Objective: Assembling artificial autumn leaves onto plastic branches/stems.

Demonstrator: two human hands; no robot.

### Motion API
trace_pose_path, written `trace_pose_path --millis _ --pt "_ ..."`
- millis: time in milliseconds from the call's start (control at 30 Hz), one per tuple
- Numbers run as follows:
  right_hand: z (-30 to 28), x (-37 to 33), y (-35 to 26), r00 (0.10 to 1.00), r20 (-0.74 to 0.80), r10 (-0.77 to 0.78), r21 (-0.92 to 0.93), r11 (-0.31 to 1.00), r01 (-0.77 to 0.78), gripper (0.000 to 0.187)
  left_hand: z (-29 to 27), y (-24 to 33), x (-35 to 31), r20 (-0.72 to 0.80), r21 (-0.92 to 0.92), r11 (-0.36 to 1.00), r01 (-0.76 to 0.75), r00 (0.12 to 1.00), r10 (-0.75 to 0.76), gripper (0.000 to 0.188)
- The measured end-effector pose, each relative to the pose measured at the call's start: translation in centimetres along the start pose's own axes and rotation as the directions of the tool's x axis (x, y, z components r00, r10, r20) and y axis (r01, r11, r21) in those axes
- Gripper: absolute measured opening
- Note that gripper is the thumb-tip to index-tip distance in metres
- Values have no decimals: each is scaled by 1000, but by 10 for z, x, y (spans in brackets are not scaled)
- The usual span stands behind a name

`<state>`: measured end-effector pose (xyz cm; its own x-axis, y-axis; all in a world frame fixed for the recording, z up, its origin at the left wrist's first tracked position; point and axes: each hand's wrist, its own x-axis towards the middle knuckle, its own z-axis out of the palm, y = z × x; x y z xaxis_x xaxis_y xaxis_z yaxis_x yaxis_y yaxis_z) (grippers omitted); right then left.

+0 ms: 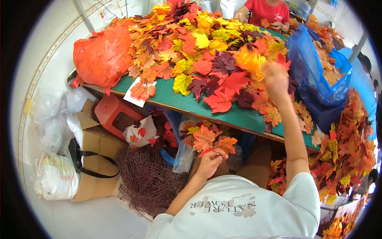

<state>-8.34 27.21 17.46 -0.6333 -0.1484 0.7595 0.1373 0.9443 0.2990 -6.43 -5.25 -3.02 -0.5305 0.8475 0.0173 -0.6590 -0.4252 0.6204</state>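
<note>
My left hand (213, 162) is closed in front of my body, below the table edge, pinching a sprig of orange artificial maple leaves (204, 138). My right hand (275, 81) is over the right part of the leaf pile, smeared by motion, with its fingers curled. A yellow-orange artificial maple leaf (250, 61), just as blurred, sticks out from its fingers. The big pile of loose leaves (187, 44) in red, orange, yellow and dark purple spreads over the green tabletop (246, 120).
A full orange plastic bag (101, 57) sits at the table's left end, a blue bag (314, 75) at its right. Below stand a red plastic stool (115, 111), dark twiggy stems (149, 179) and a cardboard box (93, 179). Another person in a red shirt (268, 14) works across the table.
</note>
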Motion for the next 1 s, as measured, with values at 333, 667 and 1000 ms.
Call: trace_pose_path --millis 333,667,1000 --pt "-11 -65 -9 948 314 -58 327 944 -50 50 31 -7 -2 -59 -173 976 136 987 -148 15" --pt "-3 -84 31 895 447 3 267 954 -137 17 44 -16 -3 -27 -211 959 189 980 -199 17" --pt "-1 -70 46 942 334 39 297 944 -144 20 45 -12 -8 -74 -201 961 190 975 -209 16"
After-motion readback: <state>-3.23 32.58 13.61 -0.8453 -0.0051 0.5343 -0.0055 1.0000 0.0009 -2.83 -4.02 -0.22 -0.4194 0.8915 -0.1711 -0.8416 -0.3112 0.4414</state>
